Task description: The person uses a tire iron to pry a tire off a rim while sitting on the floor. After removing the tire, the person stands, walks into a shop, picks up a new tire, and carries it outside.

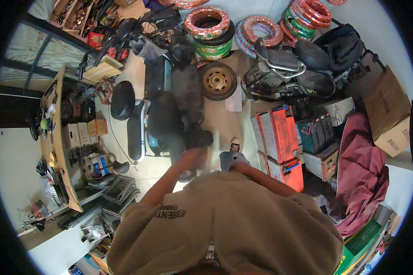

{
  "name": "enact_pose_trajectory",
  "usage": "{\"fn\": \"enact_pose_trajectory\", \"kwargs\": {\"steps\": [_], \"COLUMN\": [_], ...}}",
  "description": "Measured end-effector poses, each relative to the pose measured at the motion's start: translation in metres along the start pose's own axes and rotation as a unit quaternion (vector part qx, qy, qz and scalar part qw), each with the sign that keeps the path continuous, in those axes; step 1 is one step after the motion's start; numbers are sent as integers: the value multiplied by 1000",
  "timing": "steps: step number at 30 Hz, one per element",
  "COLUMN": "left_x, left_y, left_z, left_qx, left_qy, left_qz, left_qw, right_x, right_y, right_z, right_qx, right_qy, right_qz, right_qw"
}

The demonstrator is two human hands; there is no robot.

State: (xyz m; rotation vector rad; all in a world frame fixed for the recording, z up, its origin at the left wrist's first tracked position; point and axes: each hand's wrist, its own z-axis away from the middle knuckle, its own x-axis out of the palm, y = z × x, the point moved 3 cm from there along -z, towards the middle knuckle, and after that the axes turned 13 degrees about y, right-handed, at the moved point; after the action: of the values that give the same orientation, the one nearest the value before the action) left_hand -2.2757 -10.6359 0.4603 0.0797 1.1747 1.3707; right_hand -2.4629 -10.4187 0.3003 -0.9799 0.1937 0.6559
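Note:
My left hand [197, 154] is blurred and reaches forward beside a dark, blurred part [199, 138] at the rear of a scooter [165, 117]. Whether it grips that part cannot be made out. The scooter is black, with teal panels [154, 142] low on its side. My right hand [238, 165] is low by my leg, against the blue-grey trousers [229, 158]; its fingers are mostly hidden. One shoe [235, 145] shows on the floor ahead. A wheel with a rusty rim and black tyre [217, 81] lies flat on the floor beyond.
Red-and-grey batteries [278, 134] are stacked at right, beside a maroon cover [359, 178] and a cardboard box [387, 106]. A motorbike [289, 68] stands far right. Wrapped tyres [208, 24] are piled at the back. A wooden workbench [60, 137] runs along the left.

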Motion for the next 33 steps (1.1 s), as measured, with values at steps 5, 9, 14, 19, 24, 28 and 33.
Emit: {"fn": "enact_pose_trajectory", "kwargs": {"steps": [5,9,14,19,24,28,33], "left_x": [-24,-42,-60,-98,-130,-154,-196], "left_y": [59,85,87,89,94,68,66], "left_z": [-97,-166,-294,-454,-595,-697,-747], "left_qx": [28,20,34,128,85,74,209], "left_qy": [31,25,-16,-27,155,304,375], "left_qz": [-8,12,-128,-269,-261,-308,-427], "left_qw": [999,999,991,954,949,899,796], "right_x": [-63,-145,-218,-216,-200,-259,-259], "right_y": [18,13,20,74,83,17,9], "right_z": [21,52,63,61,47,0,-41], "right_qx": [18,114,231,237,402,390,419], "right_qy": [63,158,288,394,426,378,357], "right_qz": [-45,-120,-141,-149,-282,-416,-366], "right_qw": [997,973,919,876,760,729,750]}}
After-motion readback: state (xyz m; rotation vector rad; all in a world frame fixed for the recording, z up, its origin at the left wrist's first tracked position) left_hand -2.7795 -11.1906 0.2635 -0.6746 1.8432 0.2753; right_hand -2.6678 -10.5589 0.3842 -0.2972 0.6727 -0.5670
